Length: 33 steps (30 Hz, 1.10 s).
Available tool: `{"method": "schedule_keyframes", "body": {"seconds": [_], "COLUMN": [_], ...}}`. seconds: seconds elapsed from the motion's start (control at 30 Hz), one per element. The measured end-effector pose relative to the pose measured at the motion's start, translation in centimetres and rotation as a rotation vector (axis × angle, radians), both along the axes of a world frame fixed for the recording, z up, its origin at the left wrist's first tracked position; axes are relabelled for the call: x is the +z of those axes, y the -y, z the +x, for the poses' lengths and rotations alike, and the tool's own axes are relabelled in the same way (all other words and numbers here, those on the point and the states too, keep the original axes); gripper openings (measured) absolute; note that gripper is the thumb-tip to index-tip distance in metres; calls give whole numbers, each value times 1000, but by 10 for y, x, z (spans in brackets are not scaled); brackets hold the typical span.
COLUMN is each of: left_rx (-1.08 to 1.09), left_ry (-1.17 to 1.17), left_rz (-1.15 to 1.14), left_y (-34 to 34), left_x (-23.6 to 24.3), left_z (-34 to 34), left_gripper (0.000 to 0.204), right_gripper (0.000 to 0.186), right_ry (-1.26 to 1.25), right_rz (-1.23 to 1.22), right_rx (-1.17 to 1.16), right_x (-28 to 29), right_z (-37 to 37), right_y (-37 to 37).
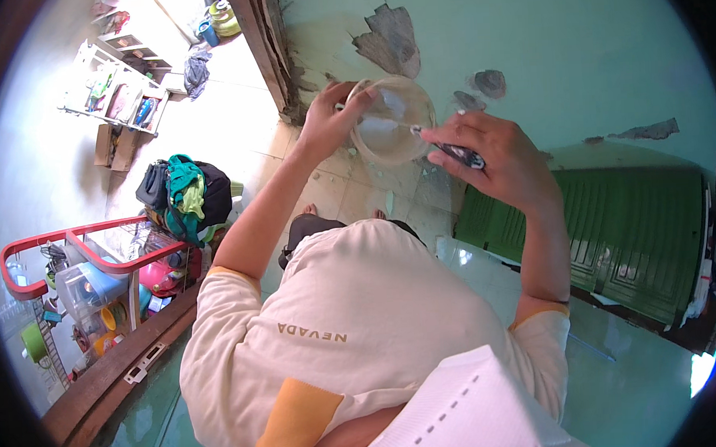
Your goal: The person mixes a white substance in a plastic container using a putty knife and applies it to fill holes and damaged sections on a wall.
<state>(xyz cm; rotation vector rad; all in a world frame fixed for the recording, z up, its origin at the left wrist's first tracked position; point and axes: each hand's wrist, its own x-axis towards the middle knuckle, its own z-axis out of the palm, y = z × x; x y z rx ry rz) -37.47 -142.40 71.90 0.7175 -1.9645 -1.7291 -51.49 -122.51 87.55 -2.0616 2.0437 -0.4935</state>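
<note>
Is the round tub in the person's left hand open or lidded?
Open: no lid covers the tub, and its inside shows past the left hand at its rim.

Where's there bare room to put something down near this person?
The pale floor between the teal cloth and the brown door frame looks bare, though glare washes out detail. Debris litters the tiles near the bare feet. It's crowded at the red-framed rack, packed with plastic containers, and around the round tub, between left hand and right hand.

I can read one word (312, 332), in gold capitals, across the front of that cream shirt (376, 282).
</note>
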Motion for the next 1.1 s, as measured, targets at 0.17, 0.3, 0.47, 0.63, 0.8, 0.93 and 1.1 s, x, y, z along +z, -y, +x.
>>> {"method": "schedule_keyframes", "body": {"seconds": [0.17, 0.3, 0.47, 0.63, 0.8, 0.93, 1.1], "left_rx": [-54, 0, 127, 226, 287, 303, 276], "left_ry": [-47, -44, -55, -105, -166, -166, -183], "left_rz": [-108, -227, -220, -251, -271, -201, -77], "left_y": [12, 14, 2, -6, -19, -30, -37], "left_x": [-5, 0, -2, -17, -43, -50, -56], "left_z": [-11, -11, -11, -4, -1, -3, -6], "left_gripper": [65, 54, 53, 49, 42, 40, 40], "right_gripper": [22, 24, 24, 27, 34, 36, 33], "right_ry": [-137, 10, 395, 934, 1302, 1563, 1311], "right_rz": [-165, -147, -94, -129, -268, -359, -427], "right_rx": [7, -134, -479, -841, -940, -966, -959], "right_x": [-17, -17, -28, -70, -118, -135, -111], "right_z": [-1, -1, -3, 0, 20, 25, 33], "right_y": [11, 12, 2, -13, -25, -30, -34]}}
